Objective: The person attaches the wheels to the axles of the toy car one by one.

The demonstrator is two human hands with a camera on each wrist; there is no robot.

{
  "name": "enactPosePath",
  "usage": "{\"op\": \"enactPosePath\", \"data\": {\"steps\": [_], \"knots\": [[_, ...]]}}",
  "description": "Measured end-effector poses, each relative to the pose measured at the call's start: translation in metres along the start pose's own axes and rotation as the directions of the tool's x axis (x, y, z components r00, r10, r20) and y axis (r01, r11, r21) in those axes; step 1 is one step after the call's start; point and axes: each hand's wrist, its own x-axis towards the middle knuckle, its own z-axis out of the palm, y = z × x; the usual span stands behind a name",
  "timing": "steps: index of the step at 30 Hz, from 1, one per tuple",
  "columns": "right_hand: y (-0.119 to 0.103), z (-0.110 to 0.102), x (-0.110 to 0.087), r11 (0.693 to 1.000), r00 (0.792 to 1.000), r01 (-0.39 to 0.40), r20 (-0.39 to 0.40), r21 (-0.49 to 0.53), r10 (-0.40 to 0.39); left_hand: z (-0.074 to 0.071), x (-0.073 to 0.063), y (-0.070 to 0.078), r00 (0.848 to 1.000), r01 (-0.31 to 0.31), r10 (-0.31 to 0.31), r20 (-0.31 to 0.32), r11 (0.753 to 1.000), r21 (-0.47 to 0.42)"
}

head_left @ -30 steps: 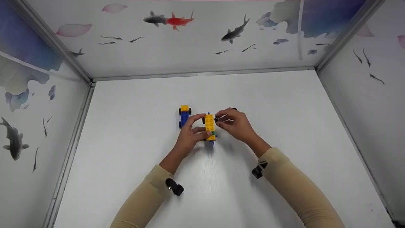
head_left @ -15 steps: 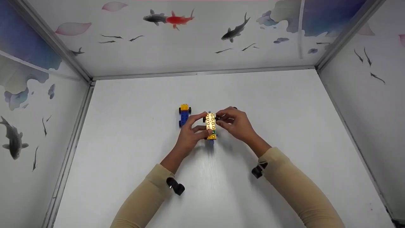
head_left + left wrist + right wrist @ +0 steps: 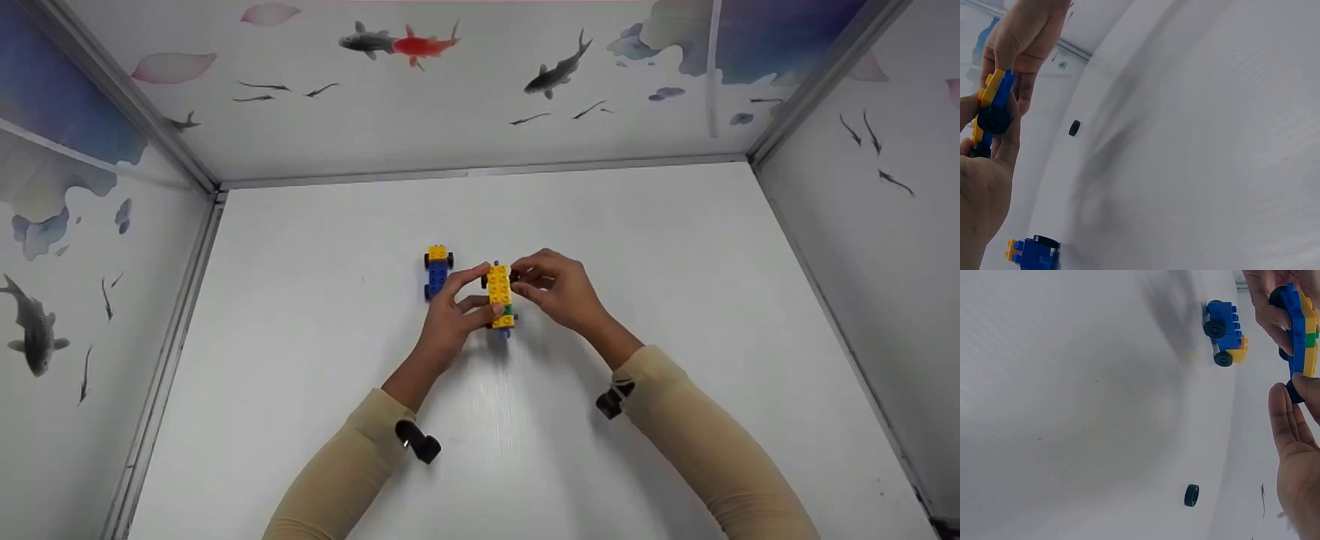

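A toy brick car [image 3: 499, 285] with a studded yellow top, a green brick and a blue base is held above the table between the thumb and fingers of my left hand [image 3: 448, 319]. Black wheels sit on its left side. On the other side my right hand [image 3: 559, 289] pinches a black wheel [image 3: 1294, 391] right at the far end of the blue base. In the right wrist view, thumb and fingertips lie on either side of that wheel. Blue pegs stick out near the car's near end in the head view.
A second car [image 3: 437, 271], blue and yellow with black wheels, stands on the white table [image 3: 360, 465] left of the held one. One loose black wheel [image 3: 1191, 495] lies on the table, hidden in the head view. Printed walls border the left, back and right.
The held car has shifted slightly away from me, and the wheel in my right hand has come closer against its side. The second car stays put.
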Motion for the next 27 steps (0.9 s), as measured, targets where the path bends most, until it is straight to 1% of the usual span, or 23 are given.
{"op": "enactPosePath", "data": {"steps": [11, 19, 27], "knots": [[-0.0038, -0.0032, 0.0012, 1.000, 1.000, 0.014, 0.024, 0.016, -0.015, 0.0006, -0.0014, 0.0033, 1.000, 0.014, -0.013, -0.005, 1.000, 0.009], [-0.0023, -0.0042, 0.0007, 0.997, 1.000, 0.008, 0.022, 0.072, -0.009, -0.0008, -0.0013, 0.0024, 1.000, 0.016, -0.017, 0.004, 1.000, 0.004], [-0.0020, -0.0038, 0.0012, 0.994, 1.000, -0.005, 0.015, 0.112, 0.004, -0.0006, -0.0017, 0.0025, 1.000, 0.001, -0.001, 0.015, 1.000, -0.005]]}}
